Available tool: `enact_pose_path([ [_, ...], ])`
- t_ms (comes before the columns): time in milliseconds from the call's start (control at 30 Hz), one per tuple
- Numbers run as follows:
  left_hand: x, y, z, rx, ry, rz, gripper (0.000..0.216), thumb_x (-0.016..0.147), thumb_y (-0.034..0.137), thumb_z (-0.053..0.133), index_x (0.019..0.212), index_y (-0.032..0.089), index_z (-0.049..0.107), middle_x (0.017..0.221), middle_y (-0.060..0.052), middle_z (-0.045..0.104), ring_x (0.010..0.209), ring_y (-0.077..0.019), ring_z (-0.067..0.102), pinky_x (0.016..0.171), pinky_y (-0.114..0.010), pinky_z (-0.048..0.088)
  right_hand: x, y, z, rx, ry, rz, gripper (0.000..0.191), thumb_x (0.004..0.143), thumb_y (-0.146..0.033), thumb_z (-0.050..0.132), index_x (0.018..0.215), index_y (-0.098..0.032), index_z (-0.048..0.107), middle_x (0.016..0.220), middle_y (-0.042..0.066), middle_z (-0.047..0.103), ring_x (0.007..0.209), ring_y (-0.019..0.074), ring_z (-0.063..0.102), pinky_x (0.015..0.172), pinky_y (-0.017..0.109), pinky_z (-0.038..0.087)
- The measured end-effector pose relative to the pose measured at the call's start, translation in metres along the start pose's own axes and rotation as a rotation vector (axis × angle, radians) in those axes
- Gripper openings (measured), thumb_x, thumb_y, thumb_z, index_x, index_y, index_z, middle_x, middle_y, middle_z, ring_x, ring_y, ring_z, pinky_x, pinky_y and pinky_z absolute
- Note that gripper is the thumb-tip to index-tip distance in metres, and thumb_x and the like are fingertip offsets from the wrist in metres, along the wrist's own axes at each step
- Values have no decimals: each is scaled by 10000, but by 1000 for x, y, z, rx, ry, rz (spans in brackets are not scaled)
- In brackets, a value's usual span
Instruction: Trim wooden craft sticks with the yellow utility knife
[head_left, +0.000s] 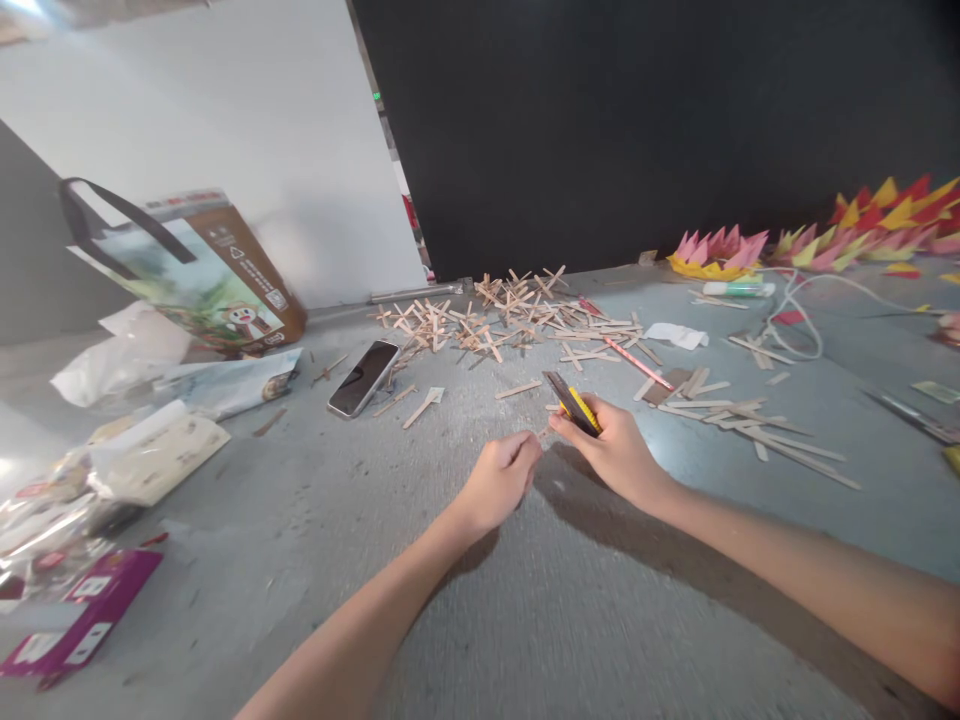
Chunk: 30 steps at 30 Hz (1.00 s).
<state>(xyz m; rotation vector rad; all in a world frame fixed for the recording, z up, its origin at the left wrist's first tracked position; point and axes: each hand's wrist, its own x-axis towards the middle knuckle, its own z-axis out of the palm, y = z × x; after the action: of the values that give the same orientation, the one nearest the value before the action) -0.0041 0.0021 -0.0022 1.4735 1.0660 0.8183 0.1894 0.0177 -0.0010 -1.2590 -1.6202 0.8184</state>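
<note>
My right hand point(619, 450) is closed around a yellow and black box cutter point(574, 403), whose dark end points up and away to the left. Close beside it, my left hand point(504, 478) has its fingers curled together. A small piece of wooden stick point(544, 434) shows between the fingertips of both hands, its far part hidden by the fingers. Just beyond the hands a single craft stick point(518, 390) lies flat on the grey surface point(585, 640). Farther off is a heap of wooden sticks point(517, 310), many crossed in pairs.
Loose craft sticks point(750, 420) and a red-striped pencil point(637, 362) lie to the right. A phone point(364, 378), a carrier bag point(202, 270) and plastic packaging point(150, 455) are on the left. Folded-paper pieces point(716, 252) and a white cable point(817, 335) lie at the back right.
</note>
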Motion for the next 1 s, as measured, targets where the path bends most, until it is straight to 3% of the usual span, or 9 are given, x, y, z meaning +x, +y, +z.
enact_pose_path([
  [200, 2, 5, -4, 103, 152, -14, 520, 948, 552, 546, 588, 206, 397, 518, 60, 347, 490, -81, 296, 493, -244, 206, -4, -5, 1, -62, -55, 6, 391, 938, -582, 660, 816, -212, 625, 688, -20, 556, 662, 171, 499, 624, 285, 375],
  [300, 2, 5, -5, 84, 104, -10, 502, 953, 543, 536, 601, 197, 446, 510, 58, 372, 481, -80, 316, 493, -238, 227, -2, -4, 1, -59, -44, 29, 392, 924, -588, 670, 854, -202, 659, 715, -6, 592, 677, 177, 508, 626, 288, 380],
  [433, 6, 2, -6, -90, 132, -46, 398, 927, 507, 574, 694, 184, 571, 476, 86, 331, 427, -72, 281, 456, -223, 203, 0, -1, 1, -39, -24, 76, 407, 920, -592, 666, 887, -187, 689, 723, 3, 604, 672, 178, 507, 603, 285, 374],
  [600, 13, -1, -9, -376, 245, 44, 400, 924, 567, 623, 798, 198, 535, 511, 134, 232, 408, -55, 257, 455, -199, 226, -5, -6, 4, 15, -75, 107, 425, 935, -600, 648, 782, -204, 617, 592, -50, 449, 552, 139, 399, 539, 284, 304],
  [700, 12, -2, -3, -315, 173, 109, 382, 916, 558, 674, 926, 189, 576, 559, 104, 407, 472, -79, 423, 504, -207, 359, -10, -10, 8, 99, -120, 113, 407, 949, -596, 638, 815, -213, 616, 576, -59, 430, 520, 132, 374, 521, 282, 289],
  [800, 10, -4, 6, -205, 168, 169, 383, 926, 534, 676, 1001, 159, 655, 730, 9, 619, 627, -116, 575, 615, -242, 483, -12, -11, 9, 162, -172, 123, 365, 968, -577, 622, 899, -218, 641, 581, -59, 444, 503, 134, 379, 506, 281, 291],
  [900, 10, -4, 9, -233, 237, 199, 384, 942, 528, 656, 979, 146, 676, 879, -59, 695, 747, -150, 659, 721, -290, 559, -12, -10, 8, 157, -150, 134, 350, 975, -566, 616, 892, -227, 614, 565, -64, 436, 488, 136, 385, 499, 282, 298],
  [1000, 10, -1, 4, -349, 248, 185, 388, 944, 536, 654, 974, 150, 626, 903, -69, 706, 691, -152, 681, 702, -324, 590, -11, -8, 7, 154, -127, 145, 341, 979, -565, 615, 896, -236, 586, 557, -75, 410, 470, 127, 372, 479, 275, 289],
])
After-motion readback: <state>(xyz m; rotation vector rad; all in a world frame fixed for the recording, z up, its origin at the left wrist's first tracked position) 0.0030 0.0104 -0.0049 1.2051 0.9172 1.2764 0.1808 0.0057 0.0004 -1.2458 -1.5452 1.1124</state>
